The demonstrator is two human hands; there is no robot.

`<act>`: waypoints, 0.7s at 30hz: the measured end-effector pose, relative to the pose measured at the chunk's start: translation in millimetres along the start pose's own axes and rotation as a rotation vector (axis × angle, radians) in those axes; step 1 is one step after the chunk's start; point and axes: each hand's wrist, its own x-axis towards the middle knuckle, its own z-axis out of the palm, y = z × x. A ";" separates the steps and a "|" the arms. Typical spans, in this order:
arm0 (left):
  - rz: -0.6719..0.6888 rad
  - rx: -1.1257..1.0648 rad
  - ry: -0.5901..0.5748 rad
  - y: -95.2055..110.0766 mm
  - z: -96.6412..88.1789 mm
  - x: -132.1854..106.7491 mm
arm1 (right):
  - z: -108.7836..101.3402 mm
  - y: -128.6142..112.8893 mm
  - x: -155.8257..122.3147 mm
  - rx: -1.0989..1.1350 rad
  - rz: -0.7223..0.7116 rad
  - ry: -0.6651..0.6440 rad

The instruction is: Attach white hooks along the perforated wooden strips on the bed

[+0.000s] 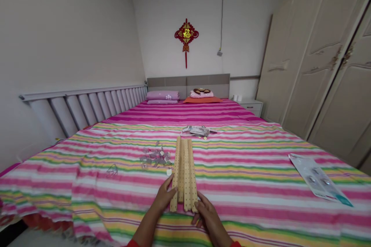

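Note:
Several long pale wooden strips (187, 177), dotted with rows of small dark holes, lie side by side on the striped cloth, pointing away from me. My left hand (162, 197) grips the near part of the leftmost strip, thumb on top and fingers along its outer side. At the near right corner, my right hand (207, 212) holds the rightmost strip with its thumb and curled fingers. A gap shows between the left strips and those on the right. Beside their left edge is a scatter of small clear plastic pieces (156, 157).
Beyond the strips lies a clear plastic packet (198, 131). A flat blister package (319, 179) rests at the right, and a thin tangled loop (112, 170) at the left. The striped cloth (246, 185) covers the bed; a padded rail (87, 106) runs along its left side.

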 end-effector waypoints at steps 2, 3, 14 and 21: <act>0.010 -0.014 -0.006 2.5 1.2 -1.5 | 0.4 0.2 -0.9 0.003 0.000 0.010; 0.016 -0.014 -0.005 3.6 2.3 -2.4 | 0.6 -0.1 -1.3 0.004 0.004 0.017; 0.062 0.083 0.093 -7.2 9.2 -4.0 | 1.7 2.3 -2.7 0.019 0.085 0.071; 0.069 0.160 0.125 -7.3 9.1 -5.9 | -2.8 1.6 -8.5 0.052 0.040 0.144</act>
